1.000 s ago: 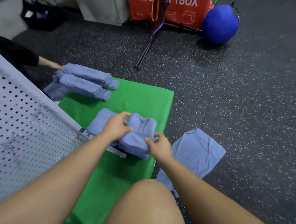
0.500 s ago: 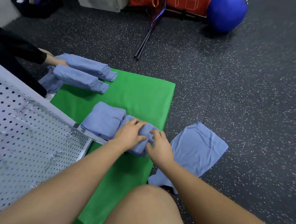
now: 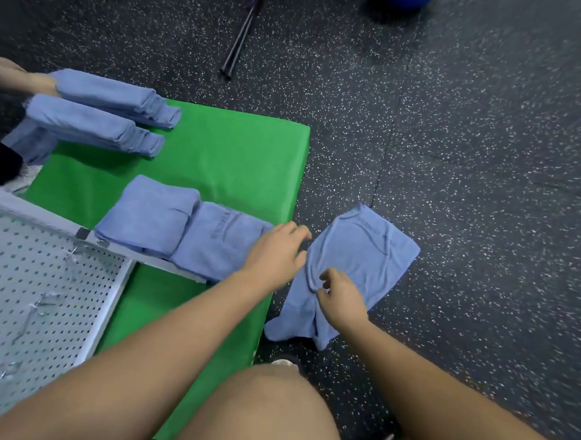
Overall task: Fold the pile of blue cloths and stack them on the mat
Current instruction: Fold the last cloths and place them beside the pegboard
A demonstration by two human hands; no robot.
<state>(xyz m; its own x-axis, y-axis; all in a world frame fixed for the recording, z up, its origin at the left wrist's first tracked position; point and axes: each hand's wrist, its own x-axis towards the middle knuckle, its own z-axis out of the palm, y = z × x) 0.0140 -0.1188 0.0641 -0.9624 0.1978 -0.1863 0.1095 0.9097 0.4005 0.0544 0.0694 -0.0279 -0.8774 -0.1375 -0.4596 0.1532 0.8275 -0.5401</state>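
Note:
A green mat (image 3: 218, 154) lies on the dark speckled floor. Two folded blue cloths sit side by side on its near part, one (image 3: 146, 214) to the left and one (image 3: 219, 242) to the right. At the mat's far left corner lie two more folded cloth stacks (image 3: 113, 93) (image 3: 94, 126). An unfolded blue cloth (image 3: 365, 258) is spread on the floor right of the mat. My left hand (image 3: 275, 249) hovers over the mat's right edge, fingers relaxed, reaching toward that loose cloth. My right hand (image 3: 340, 296) pinches a bunched fold of the loose cloth at its near left part.
A white perforated panel (image 3: 40, 289) covers the near left and overlaps the folded cloths' front edge. Another person's hand (image 3: 42, 84) touches the far stacks. Black poles (image 3: 238, 46) lie on the floor beyond the mat. My bare knee (image 3: 263, 415) is at the bottom.
Both hands left the folded cloth, which now lies flat on the mat beside the other one. They moved right to the loose cloth on the floor, and my right hand took hold of it.

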